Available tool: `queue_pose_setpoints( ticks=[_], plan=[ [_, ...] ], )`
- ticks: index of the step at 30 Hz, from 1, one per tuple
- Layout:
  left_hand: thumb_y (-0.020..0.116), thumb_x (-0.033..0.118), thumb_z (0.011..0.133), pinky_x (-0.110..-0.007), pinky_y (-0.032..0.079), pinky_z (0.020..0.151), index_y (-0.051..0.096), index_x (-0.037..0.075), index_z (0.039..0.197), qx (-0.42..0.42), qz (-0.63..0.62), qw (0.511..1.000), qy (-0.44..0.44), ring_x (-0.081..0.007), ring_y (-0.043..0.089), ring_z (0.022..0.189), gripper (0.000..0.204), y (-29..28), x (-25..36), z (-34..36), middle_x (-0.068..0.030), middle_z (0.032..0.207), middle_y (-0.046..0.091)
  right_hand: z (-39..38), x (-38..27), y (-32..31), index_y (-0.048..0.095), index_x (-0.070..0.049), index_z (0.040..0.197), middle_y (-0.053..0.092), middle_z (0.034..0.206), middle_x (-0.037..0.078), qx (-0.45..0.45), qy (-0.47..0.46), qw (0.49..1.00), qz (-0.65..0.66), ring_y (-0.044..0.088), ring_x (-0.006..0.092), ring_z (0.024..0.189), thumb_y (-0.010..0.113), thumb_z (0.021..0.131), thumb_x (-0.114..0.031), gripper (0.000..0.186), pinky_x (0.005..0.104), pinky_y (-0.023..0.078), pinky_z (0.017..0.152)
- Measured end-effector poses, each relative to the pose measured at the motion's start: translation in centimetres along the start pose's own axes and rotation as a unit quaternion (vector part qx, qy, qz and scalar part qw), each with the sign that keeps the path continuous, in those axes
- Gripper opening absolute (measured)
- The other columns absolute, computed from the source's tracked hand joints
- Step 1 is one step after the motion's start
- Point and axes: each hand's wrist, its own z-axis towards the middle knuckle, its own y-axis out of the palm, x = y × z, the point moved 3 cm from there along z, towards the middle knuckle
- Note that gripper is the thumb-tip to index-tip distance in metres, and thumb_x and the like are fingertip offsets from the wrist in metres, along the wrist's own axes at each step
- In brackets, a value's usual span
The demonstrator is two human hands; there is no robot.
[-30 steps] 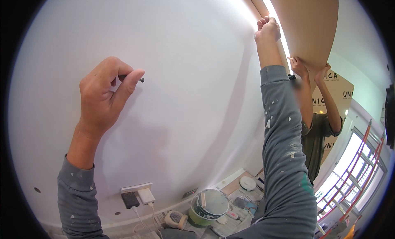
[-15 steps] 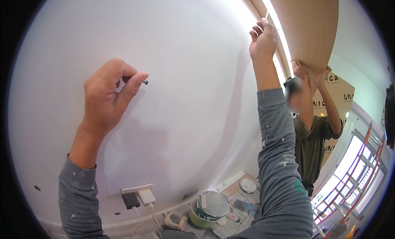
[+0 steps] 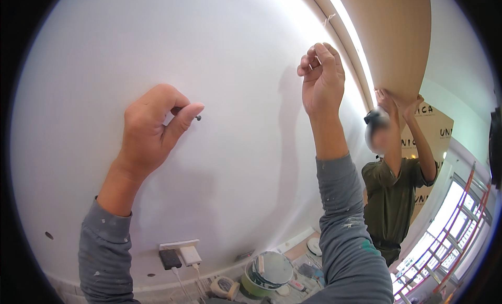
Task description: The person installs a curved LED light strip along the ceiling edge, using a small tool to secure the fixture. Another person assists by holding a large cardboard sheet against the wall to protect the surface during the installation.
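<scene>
A small dark piece with a rounded end point(image 3: 198, 118) is sticking out between the thumb and forefinger of the left hand point(image 3: 152, 127), which is pinching it in front of a white wall point(image 3: 235, 131); the right hand point(image 3: 324, 87) is rising higher, its fingers curling and its thumb lying near the forefinger, though I cannot tell whether the tips are meeting or gripping anything; above it, a thin pale wire point(image 3: 329, 20) is hanging by a glowing light strip point(image 3: 349, 24), which is running along a wooden panel point(image 3: 400, 37); a co-worker in a dark green shirt point(image 3: 389, 199) is standing to the right, raising both arms to the panel's lower end; below, a black plug point(image 3: 170, 259) and a white plug point(image 3: 191, 255) are sitting side by side in a wall socket, and a greenish bucket point(image 3: 256, 289) is standing near a roll of tape point(image 3: 224, 287); at far right, a red ladder point(image 3: 463, 220) is leaning before a bright window.
</scene>
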Motion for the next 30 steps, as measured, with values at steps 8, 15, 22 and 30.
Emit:
queue_pose_setpoints(
  ticks=[8, 15, 22, 30],
  plan=[
    [0.077, 0.015, 0.094, -0.027, 0.038, 0.054, 0.057, 0.006, 0.077, -0.011, 0.001, 1.000, 0.014, -0.0124, 0.046, 0.060, 0.028, -0.2, -0.2, -0.1, -0.0017, 0.069, 0.055, -1.6, -0.3, 1.9, 0.064, -0.001, 0.100, 0.065, 0.089, 0.008, -0.105, 0.013, 0.994, -0.013, 0.063, 0.0170, 0.078, 0.058, 0.102, -0.013, 0.013, 0.0309, 0.052, 0.065],
    [0.076, 0.012, 0.094, -0.027, 0.037, 0.053, 0.057, 0.006, 0.077, -0.001, 0.006, 1.000, 0.007, -0.0127, 0.046, 0.060, 0.027, -0.3, -0.2, -0.2, -0.0020, 0.069, 0.055, 6.8, 0.6, -3.7, 0.060, 0.002, 0.102, 0.064, 0.084, 0.012, 0.077, -0.094, 0.990, -0.076, 0.063, 0.0169, 0.068, 0.062, 0.099, -0.006, 0.009, 0.0307, 0.055, 0.060],
    [0.080, 0.012, 0.090, -0.028, 0.040, 0.052, 0.060, 0.005, 0.077, 0.003, 0.006, 1.000, -0.001, -0.0147, 0.050, 0.058, 0.025, 0.1, -0.4, -0.3, -0.0039, 0.069, 0.057, 13.6, 2.3, -14.9, 0.054, -0.001, 0.095, 0.059, 0.074, 0.006, 0.269, -0.027, 0.949, -0.161, 0.055, 0.0135, 0.057, 0.062, 0.105, -0.014, 0.018, 0.0249, 0.046, 0.048],
    [0.078, 0.016, 0.094, -0.026, 0.035, 0.051, 0.059, 0.006, 0.077, -0.001, 0.011, 1.000, -0.011, -0.0111, 0.045, 0.058, 0.027, 0.1, -0.9, -0.5, -0.0012, 0.067, 0.055, 17.8, 3.4, -19.7, 0.054, -0.003, 0.085, 0.061, 0.069, 0.006, 0.321, -0.078, 0.915, -0.231, 0.055, 0.0122, 0.052, 0.064, 0.105, -0.018, 0.026, 0.0271, 0.045, 0.043]
  ],
)
